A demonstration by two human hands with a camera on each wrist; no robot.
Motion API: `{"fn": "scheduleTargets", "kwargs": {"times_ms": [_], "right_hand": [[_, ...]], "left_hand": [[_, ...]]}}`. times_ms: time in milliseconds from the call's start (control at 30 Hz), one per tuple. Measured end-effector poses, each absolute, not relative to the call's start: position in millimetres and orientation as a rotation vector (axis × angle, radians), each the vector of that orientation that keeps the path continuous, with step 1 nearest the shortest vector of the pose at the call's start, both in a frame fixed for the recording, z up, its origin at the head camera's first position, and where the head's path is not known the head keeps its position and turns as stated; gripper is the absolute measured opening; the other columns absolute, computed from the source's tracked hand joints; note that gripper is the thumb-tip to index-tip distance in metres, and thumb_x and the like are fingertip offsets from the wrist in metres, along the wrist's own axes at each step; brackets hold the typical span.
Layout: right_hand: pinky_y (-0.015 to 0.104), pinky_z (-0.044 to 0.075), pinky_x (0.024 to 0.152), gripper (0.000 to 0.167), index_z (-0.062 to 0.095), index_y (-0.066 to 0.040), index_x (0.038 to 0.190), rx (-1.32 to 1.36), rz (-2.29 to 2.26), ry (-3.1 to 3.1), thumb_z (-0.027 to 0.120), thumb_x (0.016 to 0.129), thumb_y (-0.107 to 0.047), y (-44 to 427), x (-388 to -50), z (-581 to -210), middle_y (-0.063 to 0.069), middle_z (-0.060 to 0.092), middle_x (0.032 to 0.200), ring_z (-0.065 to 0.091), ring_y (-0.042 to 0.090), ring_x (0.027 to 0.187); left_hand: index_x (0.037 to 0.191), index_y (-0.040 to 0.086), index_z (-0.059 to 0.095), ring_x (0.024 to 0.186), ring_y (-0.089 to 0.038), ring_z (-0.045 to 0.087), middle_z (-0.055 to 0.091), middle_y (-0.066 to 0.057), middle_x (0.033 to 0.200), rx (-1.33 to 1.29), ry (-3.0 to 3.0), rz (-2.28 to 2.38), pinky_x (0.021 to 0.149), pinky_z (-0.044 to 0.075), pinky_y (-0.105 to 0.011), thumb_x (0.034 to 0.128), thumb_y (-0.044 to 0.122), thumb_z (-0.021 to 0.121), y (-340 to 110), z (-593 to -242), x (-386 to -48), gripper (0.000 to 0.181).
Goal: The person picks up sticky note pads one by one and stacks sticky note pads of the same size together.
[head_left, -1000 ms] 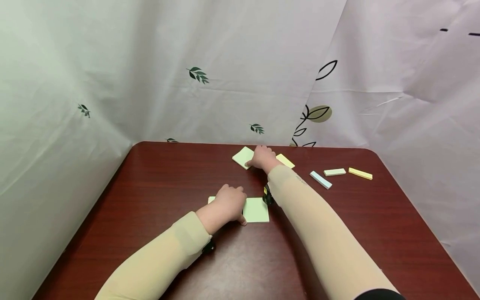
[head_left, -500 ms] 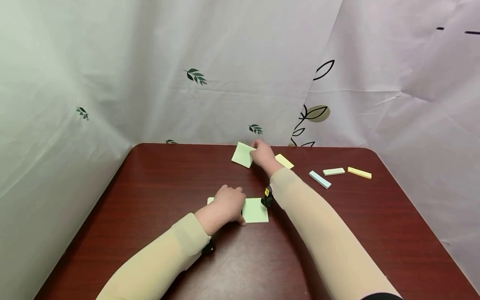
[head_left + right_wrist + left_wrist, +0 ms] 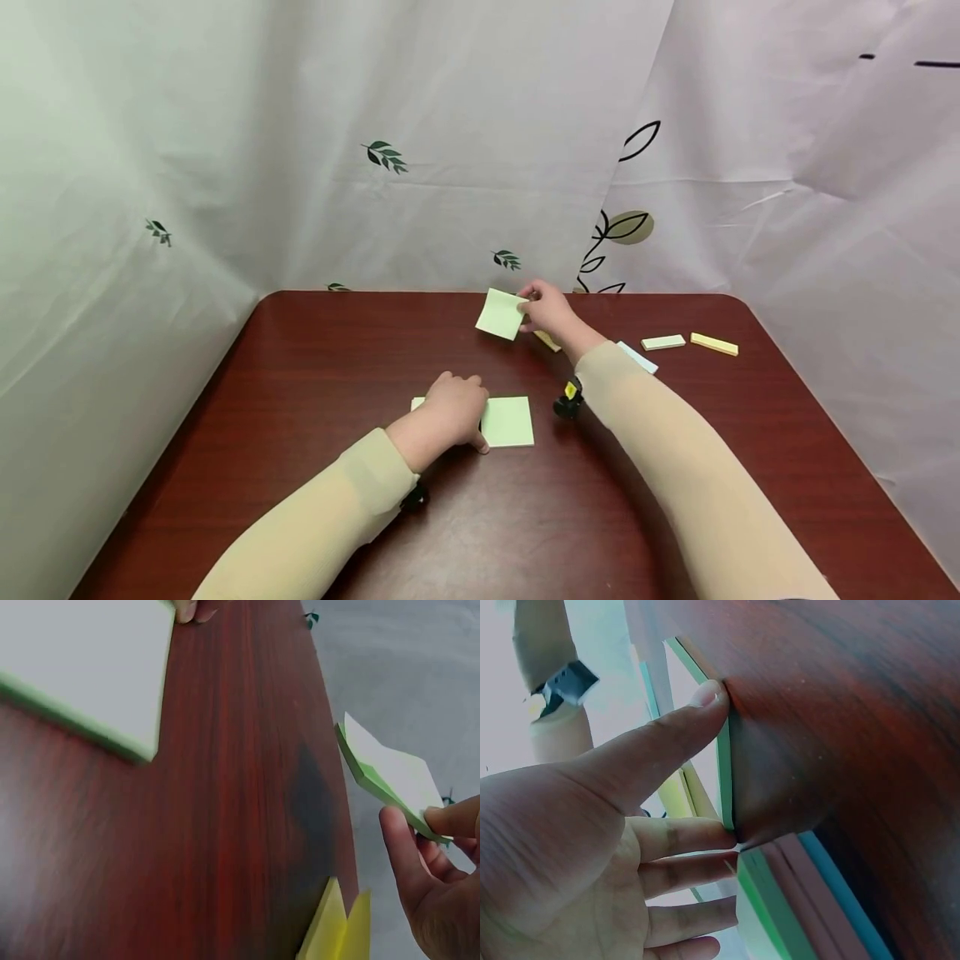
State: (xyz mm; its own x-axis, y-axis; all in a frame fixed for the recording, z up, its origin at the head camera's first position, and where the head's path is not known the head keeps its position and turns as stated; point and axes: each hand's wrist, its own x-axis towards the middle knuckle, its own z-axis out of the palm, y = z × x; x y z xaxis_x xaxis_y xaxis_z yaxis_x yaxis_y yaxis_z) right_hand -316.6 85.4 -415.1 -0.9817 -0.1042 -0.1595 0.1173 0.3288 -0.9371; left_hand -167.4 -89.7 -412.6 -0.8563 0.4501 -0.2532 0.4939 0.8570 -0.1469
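My right hand point(image 3: 551, 312) pinches a pale green sticky note pad point(image 3: 501, 315) between thumb and fingers, raised and tilted over the table's far edge. In the right wrist view its top sheet point(image 3: 397, 761) curls up from the pad. My left hand point(image 3: 453, 410) rests over the left end of a second green sticky note pad point(image 3: 508, 422) lying flat. In the left wrist view the thumb touches that pad's edge, and the fairly straight fingers reach beside a layered green, pink and blue stack point(image 3: 795, 900). The hand hides most of this stack in the head view.
A yellow sticky note pad point(image 3: 549, 342) lies partly behind the right hand, its sheet splayed in the right wrist view. Slim blue point(image 3: 636, 357), green point(image 3: 663, 342) and yellow point(image 3: 714, 344) note pads lie at the right. A white patterned curtain point(image 3: 450, 167) surrounds the dark red table point(image 3: 300, 375).
My right hand has lifted the far green sticky note pad off the table and moved it slightly right. It now covers part of the yellow pad. The left hand stays in place.
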Motion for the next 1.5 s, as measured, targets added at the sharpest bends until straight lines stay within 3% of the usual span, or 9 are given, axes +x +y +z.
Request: {"fn": "scheduleTargets", "kwargs": {"times_ms": [267, 533, 967, 1500], "right_hand": [[0.041, 0.058, 0.073, 0.019, 0.055, -0.001, 0.117, 0.006, -1.658, 2.338, 0.056, 0.098, -0.002, 121.9, -303.7, -421.1, 0.017, 0.052, 0.109, 0.063, 0.025, 0.081], [0.036, 0.058, 0.069, 0.023, 0.053, 0.001, 0.121, -0.043, -1.559, 2.308, 0.057, 0.098, -0.001, 154.3, -282.9, -424.8, 0.018, 0.052, 0.106, 0.064, 0.024, 0.083], [0.037, 0.058, 0.069, 0.020, 0.061, 0.002, 0.115, -0.137, -1.436, 2.237, 0.061, 0.097, -0.007, 190.1, -243.5, -434.7, 0.016, 0.055, 0.095, 0.065, 0.022, 0.082], [0.038, 0.058, 0.064, 0.016, 0.063, 0.001, 0.110, -0.182, -1.364, 2.253, 0.063, 0.095, -0.007, 210.0, -203.0, -442.8, 0.012, 0.054, 0.088, 0.061, 0.023, 0.076]], "left_hand": [[0.109, 0.013, 0.071, 0.091, -0.023, 0.063, 0.059, -0.001, 0.100, 0.719, 2.825, -0.272, 0.085, 0.042, -0.037, 0.0641, 0.061, 0.085, -92.0, -412.0, -166.3, 0.067], [0.110, 0.013, 0.070, 0.092, -0.023, 0.063, 0.060, -0.002, 0.101, 0.734, 2.823, -0.278, 0.086, 0.043, -0.038, 0.0655, 0.061, 0.084, -91.0, -411.6, -166.4, 0.068], [0.110, 0.014, 0.071, 0.092, -0.022, 0.063, 0.060, -0.001, 0.102, 0.744, 2.808, -0.292, 0.088, 0.043, -0.038, 0.0665, 0.061, 0.084, -90.4, -412.1, -167.0, 0.066], [0.094, 0.015, 0.074, 0.083, -0.018, 0.063, 0.063, -0.001, 0.096, 0.717, 2.789, -0.307, 0.087, 0.046, -0.038, 0.0659, 0.057, 0.086, -83.4, -407.9, -166.9, 0.052]]}}
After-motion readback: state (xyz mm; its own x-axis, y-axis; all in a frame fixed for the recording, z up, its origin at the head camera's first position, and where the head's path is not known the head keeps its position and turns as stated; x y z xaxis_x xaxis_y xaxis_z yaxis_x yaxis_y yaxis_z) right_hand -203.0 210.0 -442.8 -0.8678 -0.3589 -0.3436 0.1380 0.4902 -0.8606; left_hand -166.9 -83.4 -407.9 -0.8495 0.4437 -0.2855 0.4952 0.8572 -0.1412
